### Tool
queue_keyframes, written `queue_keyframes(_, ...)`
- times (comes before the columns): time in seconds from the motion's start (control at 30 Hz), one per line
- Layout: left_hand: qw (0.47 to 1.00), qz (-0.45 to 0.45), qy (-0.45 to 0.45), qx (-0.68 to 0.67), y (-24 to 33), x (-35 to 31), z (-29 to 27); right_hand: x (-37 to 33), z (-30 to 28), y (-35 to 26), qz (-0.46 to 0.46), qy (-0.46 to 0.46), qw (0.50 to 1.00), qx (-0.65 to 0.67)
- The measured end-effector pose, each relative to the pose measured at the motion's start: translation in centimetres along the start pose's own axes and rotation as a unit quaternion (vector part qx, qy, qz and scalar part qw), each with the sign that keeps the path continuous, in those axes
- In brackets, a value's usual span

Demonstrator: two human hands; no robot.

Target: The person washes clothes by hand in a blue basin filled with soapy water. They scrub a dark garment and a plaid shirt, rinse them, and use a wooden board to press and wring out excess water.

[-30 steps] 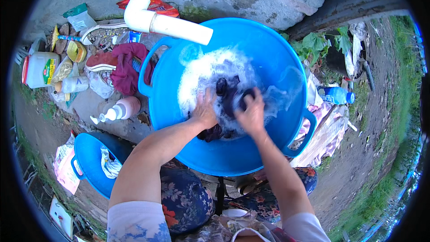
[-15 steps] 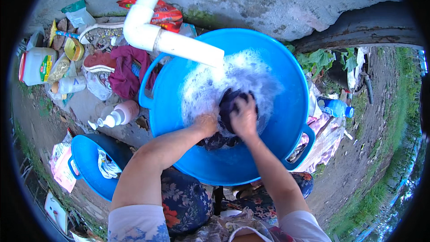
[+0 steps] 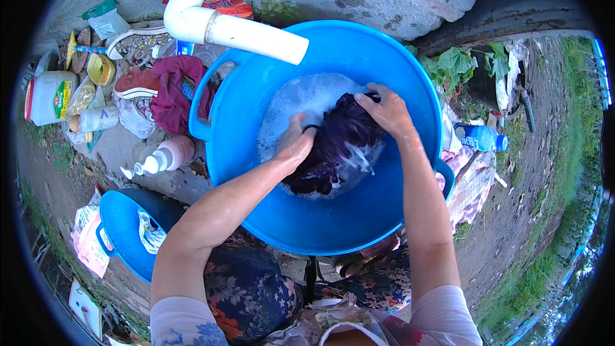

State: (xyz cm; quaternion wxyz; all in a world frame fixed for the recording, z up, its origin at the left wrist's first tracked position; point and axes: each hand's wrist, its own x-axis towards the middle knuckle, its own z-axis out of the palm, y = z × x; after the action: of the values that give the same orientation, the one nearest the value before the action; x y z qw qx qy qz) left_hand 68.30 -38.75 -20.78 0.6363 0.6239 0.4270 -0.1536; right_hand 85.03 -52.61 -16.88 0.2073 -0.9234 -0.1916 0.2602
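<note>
A wet, dark purple piece of clothing (image 3: 343, 138) lies in foamy water inside a large blue plastic tub (image 3: 327, 234). On its left edge, my left hand (image 3: 297, 143) grips the fabric, with a dark loop of it by the fingers. My right hand (image 3: 387, 113) is closed over its upper right corner, thumb toward the middle. Between both hands the cloth is stretched out and bunched in folds, its lower part resting in the suds (image 3: 275, 112). Some fingertips are hidden by the cloth.
A white pipe (image 3: 256, 35) reaches over the tub's far rim. To the left are a pump bottle (image 3: 168, 155), a maroon cloth (image 3: 176, 93), a shoe (image 3: 136, 83) and a smaller blue basin (image 3: 122, 218). A blue-capped bottle (image 3: 483, 137) lies at right.
My hands have moved apart, the right one going up and to the right. The bundled dark cloth is now spread between them, and less foam shows on the water.
</note>
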Motion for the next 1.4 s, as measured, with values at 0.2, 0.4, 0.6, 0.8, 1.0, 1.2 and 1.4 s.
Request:
queue_keyframes(0.2,0.798,0.122,-0.102,0.582,-2.9,-1.3,1.6,-4.6,10.2,2.8,0.075,0.097,0.975,0.186)
queue_keyframes(0.4,0.712,0.245,-0.137,0.643,-9.6,0.7,1.3,-8.1,15.1,-5.7,-0.102,0.081,0.991,-0.033)
queue_keyframes(0.6,0.798,0.173,-0.181,0.548,-7.1,0.6,0.4,3.8,10.3,-1.7,-0.02,0.106,0.97,0.219)
queue_keyframes(0.8,0.75,0.116,-0.23,0.61,-6.0,1.0,1.0,-8.8,11.2,-4.1,-0.065,0.042,0.996,-0.043)
queue_keyframes(1.0,0.729,0.21,-0.071,0.648,-2.9,-1.0,2.0,-0.5,12.4,-2.2,-0.18,0.166,0.968,-0.05)
queue_keyframes(1.2,0.811,0.507,0.117,0.267,2.5,3.5,-1.5,-4.5,8.4,1.2,0.198,0.141,0.89,0.387)
queue_keyframes(1.4,0.902,0.366,0.09,0.208,-0.4,0.4,0.7,-9.3,3.8,0.8,0.039,0.068,0.97,0.23)
